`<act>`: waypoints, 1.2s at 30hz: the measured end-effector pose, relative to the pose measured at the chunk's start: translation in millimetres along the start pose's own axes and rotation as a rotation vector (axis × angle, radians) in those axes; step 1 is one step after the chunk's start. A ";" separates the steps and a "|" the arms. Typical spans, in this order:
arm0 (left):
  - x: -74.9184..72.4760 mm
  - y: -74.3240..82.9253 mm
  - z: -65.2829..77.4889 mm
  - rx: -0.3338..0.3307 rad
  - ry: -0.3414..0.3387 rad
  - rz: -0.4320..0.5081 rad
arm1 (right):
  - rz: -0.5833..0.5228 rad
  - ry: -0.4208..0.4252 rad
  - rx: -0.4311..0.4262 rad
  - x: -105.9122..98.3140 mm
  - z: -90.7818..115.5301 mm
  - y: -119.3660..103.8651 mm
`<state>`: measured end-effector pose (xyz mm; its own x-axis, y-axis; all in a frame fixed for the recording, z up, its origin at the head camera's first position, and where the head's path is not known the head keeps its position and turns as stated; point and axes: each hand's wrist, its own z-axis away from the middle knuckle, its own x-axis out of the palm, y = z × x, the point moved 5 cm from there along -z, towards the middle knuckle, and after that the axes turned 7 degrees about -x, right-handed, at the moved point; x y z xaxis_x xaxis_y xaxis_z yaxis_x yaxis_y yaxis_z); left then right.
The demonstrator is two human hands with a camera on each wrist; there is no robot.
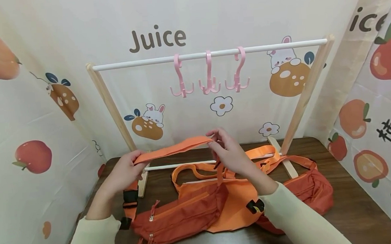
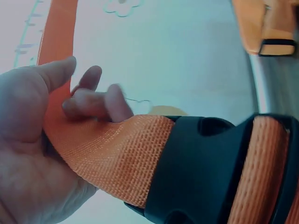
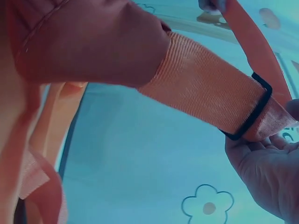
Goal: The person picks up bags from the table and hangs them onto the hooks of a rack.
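Note:
My left hand grips one end of an orange webbing strap, thumb and fingers around it in the left wrist view. Just below hangs a black side-release buckle. Pinching the strap's other end is my right hand, right by a black slider. The strap spans between both hands, raised over the table. It belongs to a dark red waist bag with zippered pockets, lying in front of me. Under and beside that bag lie a light orange bag and another dark red bag.
Behind the bags stands a wooden-legged rack with a white top rail. Three pink hooks hang from the rail, each with several prongs. A lower white bar crosses near the dark wooden table. Printed curtains surround the table.

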<state>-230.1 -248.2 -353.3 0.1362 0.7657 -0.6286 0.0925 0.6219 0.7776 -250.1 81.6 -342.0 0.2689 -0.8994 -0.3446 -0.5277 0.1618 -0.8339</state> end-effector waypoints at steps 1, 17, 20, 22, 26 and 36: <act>-3.0 5.0 2.0 0.011 0.008 0.000 | 0.003 0.000 -0.005 -1.1 0.0 -2.6; -39.5 64.9 -0.7 0.174 0.156 0.008 | 0.165 0.089 -0.192 -22.7 -17.2 -43.2; -47.1 75.8 -5.0 0.213 0.232 0.023 | 0.221 0.122 -0.265 -25.8 -23.7 -52.3; -52.2 83.1 -9.0 0.239 0.290 0.046 | 0.263 0.155 -0.315 -28.1 -28.3 -57.9; -60.0 97.2 -20.7 0.265 0.401 0.100 | 0.340 0.228 -0.402 -32.4 -37.0 -68.1; -72.2 127.8 -55.9 0.281 0.499 0.200 | 0.469 0.396 -0.504 -42.3 -55.2 -90.4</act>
<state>-283.3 -214.9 -209.3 -0.2952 0.8900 -0.3474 0.3792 0.4428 0.8125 -258.3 82.6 -228.3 -0.3288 -0.8757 -0.3537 -0.8415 0.4416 -0.3113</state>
